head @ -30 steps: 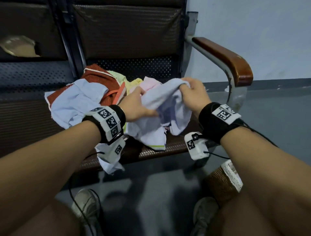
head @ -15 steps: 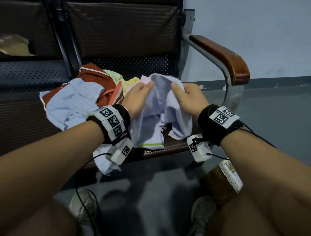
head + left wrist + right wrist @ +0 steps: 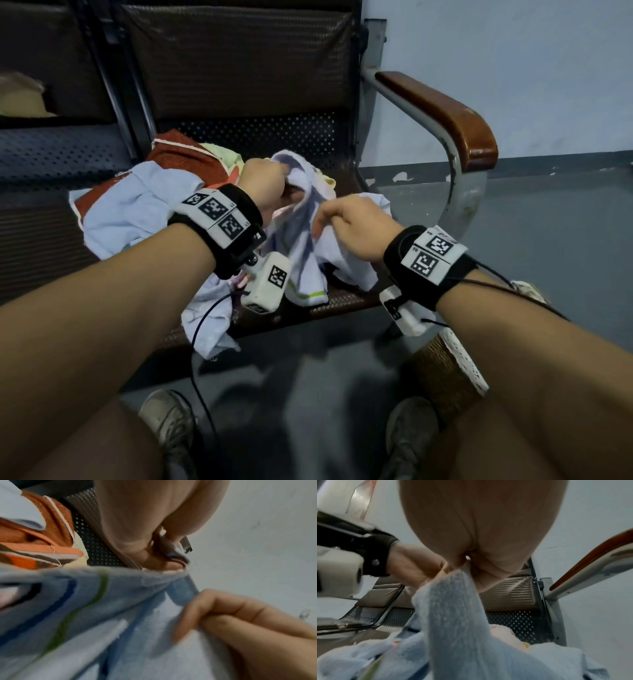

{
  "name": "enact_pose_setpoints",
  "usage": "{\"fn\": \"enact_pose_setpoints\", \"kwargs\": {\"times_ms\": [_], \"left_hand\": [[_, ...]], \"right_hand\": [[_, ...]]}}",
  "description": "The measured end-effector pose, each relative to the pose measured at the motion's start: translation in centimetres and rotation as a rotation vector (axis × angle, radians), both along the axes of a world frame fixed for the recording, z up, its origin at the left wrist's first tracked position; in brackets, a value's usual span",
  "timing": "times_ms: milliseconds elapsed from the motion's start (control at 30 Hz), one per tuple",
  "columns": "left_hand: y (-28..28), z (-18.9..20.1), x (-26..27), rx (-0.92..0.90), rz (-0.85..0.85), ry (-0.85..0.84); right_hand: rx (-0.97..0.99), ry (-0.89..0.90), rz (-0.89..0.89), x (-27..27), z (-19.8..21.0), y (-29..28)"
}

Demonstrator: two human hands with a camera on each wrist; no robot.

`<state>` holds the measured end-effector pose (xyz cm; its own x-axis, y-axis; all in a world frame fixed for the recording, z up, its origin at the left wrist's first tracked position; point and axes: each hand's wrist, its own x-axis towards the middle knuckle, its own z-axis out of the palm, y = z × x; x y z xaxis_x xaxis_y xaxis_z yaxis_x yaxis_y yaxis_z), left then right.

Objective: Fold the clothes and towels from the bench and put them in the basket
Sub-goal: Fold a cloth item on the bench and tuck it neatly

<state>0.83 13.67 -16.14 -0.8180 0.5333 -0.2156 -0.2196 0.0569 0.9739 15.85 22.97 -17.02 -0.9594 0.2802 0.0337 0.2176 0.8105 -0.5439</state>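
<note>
A pale blue towel (image 3: 310, 253) with blue and green stripes near its hem hangs over the bench seat (image 3: 346, 298). My left hand (image 3: 265, 183) grips its upper edge, raised at the back. My right hand (image 3: 346, 224) pinches the same edge a little lower and closer to me. In the left wrist view the towel (image 3: 102, 615) runs across the frame, with my right hand's fingers (image 3: 223, 614) curled on it. The right wrist view shows the towel (image 3: 453, 615) hanging from the pinch. A wicker basket (image 3: 448, 377) stands on the floor under my right forearm.
A heap of clothes lies on the seat to the left: a light blue shirt (image 3: 137, 212), a rust-red garment (image 3: 185, 157), and something pale yellow (image 3: 222, 154). A wooden armrest (image 3: 442, 116) rises on the right. My shoes (image 3: 168, 421) rest on the grey floor.
My left hand has risen and moved back with the towel edge. My right hand has slid down and toward me along the edge, drawing the towel out between the two hands.
</note>
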Motion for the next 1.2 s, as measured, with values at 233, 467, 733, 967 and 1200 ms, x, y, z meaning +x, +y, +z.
{"fn": "enact_pose_setpoints", "kwargs": {"times_ms": [233, 467, 733, 967, 1200], "left_hand": [[-0.6, 0.3, 1.7, 0.026, -0.202, 0.101], [-1.3, -0.6, -0.3, -0.405, -0.157, 0.707], [-2.6, -1.7, -1.7, -0.211, -0.163, 0.462], [-1.8, -0.4, -2.3, 0.089, 0.048, 0.276], [-2.3, -0.9, -4.0, 0.085, 0.121, 0.2]], "right_hand": [[-0.039, 0.057, -0.2, -1.7, -0.9, -1.5], [0.019, 0.102, -0.211, -2.9, -1.3, -2.2], [-0.134, 0.26, -0.183, -2.8, -0.5, -2.6], [0.051, 0.066, -0.176, -2.3, -1.8, -1.0], [0.049, -0.257, -0.248, -1.5, -3.6, 0.6]]}}
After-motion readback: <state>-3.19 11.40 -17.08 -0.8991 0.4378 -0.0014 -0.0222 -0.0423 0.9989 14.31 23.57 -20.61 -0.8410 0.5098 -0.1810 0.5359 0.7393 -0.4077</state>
